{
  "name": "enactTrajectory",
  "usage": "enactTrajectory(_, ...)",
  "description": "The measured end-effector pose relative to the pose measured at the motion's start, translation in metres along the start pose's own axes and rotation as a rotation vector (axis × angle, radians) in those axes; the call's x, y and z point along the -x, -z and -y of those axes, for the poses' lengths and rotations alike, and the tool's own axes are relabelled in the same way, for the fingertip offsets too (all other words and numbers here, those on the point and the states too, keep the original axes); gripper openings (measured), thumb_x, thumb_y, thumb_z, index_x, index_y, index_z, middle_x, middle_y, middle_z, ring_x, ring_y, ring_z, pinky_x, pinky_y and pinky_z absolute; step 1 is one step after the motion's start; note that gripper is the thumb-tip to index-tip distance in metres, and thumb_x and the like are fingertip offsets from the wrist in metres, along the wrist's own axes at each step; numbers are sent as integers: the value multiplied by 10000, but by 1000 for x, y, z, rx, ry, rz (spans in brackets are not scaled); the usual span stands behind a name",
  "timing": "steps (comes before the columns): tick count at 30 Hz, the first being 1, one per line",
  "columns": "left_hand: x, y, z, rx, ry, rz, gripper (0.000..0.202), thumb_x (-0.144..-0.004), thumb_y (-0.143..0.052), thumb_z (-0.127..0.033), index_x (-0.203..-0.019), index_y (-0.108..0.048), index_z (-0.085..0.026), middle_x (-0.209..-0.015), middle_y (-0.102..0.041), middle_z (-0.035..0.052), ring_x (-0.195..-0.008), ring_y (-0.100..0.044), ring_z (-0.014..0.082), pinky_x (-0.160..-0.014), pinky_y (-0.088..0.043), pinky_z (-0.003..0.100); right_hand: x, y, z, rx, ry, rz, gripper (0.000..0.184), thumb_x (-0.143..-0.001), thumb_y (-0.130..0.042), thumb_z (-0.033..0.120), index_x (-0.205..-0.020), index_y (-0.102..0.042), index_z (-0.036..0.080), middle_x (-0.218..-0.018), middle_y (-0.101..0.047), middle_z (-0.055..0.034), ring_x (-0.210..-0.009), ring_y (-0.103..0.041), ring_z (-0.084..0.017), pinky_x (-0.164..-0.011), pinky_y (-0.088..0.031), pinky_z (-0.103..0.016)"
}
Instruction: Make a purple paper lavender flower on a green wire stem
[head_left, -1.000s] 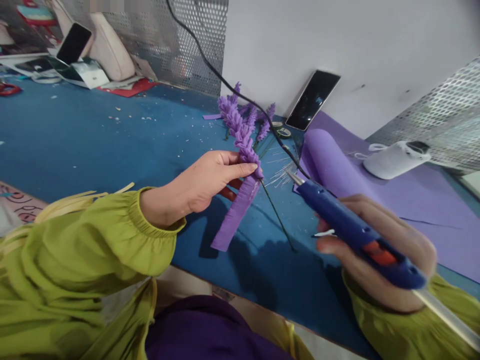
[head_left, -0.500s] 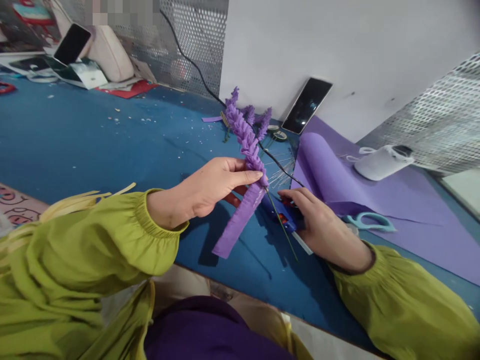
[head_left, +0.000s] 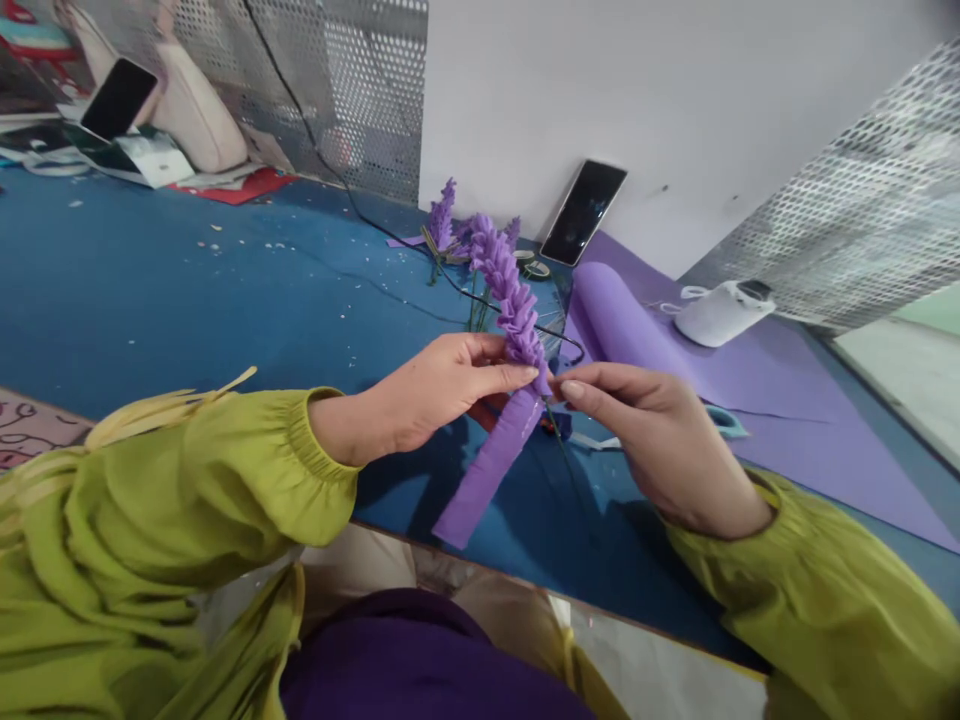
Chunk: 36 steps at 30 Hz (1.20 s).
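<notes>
My left hand point(head_left: 427, 395) pinches a purple paper flower spike point(head_left: 510, 290) where its wound part ends. A loose fringed purple strip point(head_left: 487, 465) hangs down from that spot toward the table edge. My right hand point(head_left: 645, 430) has come up beside it, and its thumb and forefinger close on the thin green stem point(head_left: 562, 455) just under the spike. The blue glue gun point(head_left: 559, 425) lies on the table behind my right hand, mostly hidden. Both arms wear yellow-green sleeves.
Blue felt table point(head_left: 187, 300). A rolled purple sheet point(head_left: 630, 325) spreads to the right, with teal scissors point(head_left: 731, 422) on it. A phone point(head_left: 583, 212) leans on the wall beside finished purple spikes point(head_left: 444, 215). A white tape roll point(head_left: 720, 312) and a black cable point(head_left: 360, 215) lie nearby.
My right hand set the blue glue gun down on the table, then rose to pinch the stem beside my left fingers. The flower spike stayed in my left hand.
</notes>
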<state>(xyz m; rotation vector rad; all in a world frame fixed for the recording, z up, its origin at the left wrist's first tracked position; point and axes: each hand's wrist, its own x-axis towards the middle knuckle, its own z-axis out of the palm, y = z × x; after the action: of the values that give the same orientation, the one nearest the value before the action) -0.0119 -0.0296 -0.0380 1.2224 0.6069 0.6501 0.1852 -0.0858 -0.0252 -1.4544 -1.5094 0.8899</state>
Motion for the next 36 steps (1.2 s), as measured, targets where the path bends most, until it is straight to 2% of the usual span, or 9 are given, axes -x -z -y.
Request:
enactTrajectory(4,0,-6,2,-61,-4,7,198,-818,-682,-338,-905,-687,-160,-799,-671,2,-676,-581,103,-617,-450,223,1,-5,-4,-284,-147,87,195,-716,-793,392,-713,-757,200,-706,-698,-18,-681,-591,-128,-671,-459,-267)
enactTrajectory(8,-2,-6,4,-136,1,1,218,-816,-676,-330,-956,-690,-164,-853,-677,17,-717,-581,113,-644,-452,230,3,-4,-5,-361,-248,115,184,-663,-835,349,-696,-759,184,-705,-692,-13,-661,-579,-100,-645,-448,-233)
enactTrajectory(12,-2,-7,8,-161,0,6,204,-807,-680,-320,-949,-692,-174,-807,-659,1,-693,-569,109,-653,-452,236,3,-3,-7,-472,-365,163,212,-640,-848,336,-723,-757,163,-731,-691,-11,-663,-594,-81,-646,-468,-201)
enactTrajectory(18,-2,-12,8,-67,31,49,216,-789,-709,-296,-971,-705,-179,-822,-687,7,-742,-621,129,-710,-475,257,5,-3,-8,-533,-482,235,213,-621,-850,305,-708,-719,162,-675,-665,2,-580,-568,-73,-581,-465,-201)
enactTrajectory(23,2,-17,3,-8,51,29,217,-779,-729,-313,-952,-710,-183,-846,-710,10,-724,-638,116,-685,-472,236,8,-7,-3,-546,-383,218,143,-639,-818,244,-661,-698,169,-649,-650,15,-599,-558,-83,-611,-448,-217)
enactTrajectory(27,7,-19,-1,-5,111,-24,219,-776,-720,-382,-874,-721,-186,-780,-715,10,-680,-645,126,-666,-487,244,11,-9,-1,-449,-230,85,139,-678,-787,282,-659,-703,174,-657,-646,6,-639,-565,-108,-662,-449,-253)
enactTrajectory(30,9,-19,-1,-115,131,-91,208,-729,-756,-358,-799,-735,-163,-743,-725,25,-648,-637,126,-635,-475,231,12,-11,-1,-385,-186,-21,157,-647,-806,288,-635,-692,180,-637,-637,9,-619,-543,-108,-631,-438,-252)
enactTrajectory(33,8,-20,1,-181,114,-130,194,-724,-747,-343,-748,-738,-151,-738,-734,38,-627,-628,124,-611,-463,225,12,-14,-1,-339,-170,-63,154,-621,-813,264,-632,-679,187,-620,-637,17,-593,-530,-103,-586,-423,-241)
enactTrajectory(36,7,-22,4,-152,124,-145,172,-744,-711,-323,-739,-732,-152,-710,-726,32,-612,-627,124,-605,-470,229,13,-17,-3,-207,-87,-101,127,-671,-765,252,-642,-659,187,-616,-632,22,-579,-521,-101,-569,-412,-242)
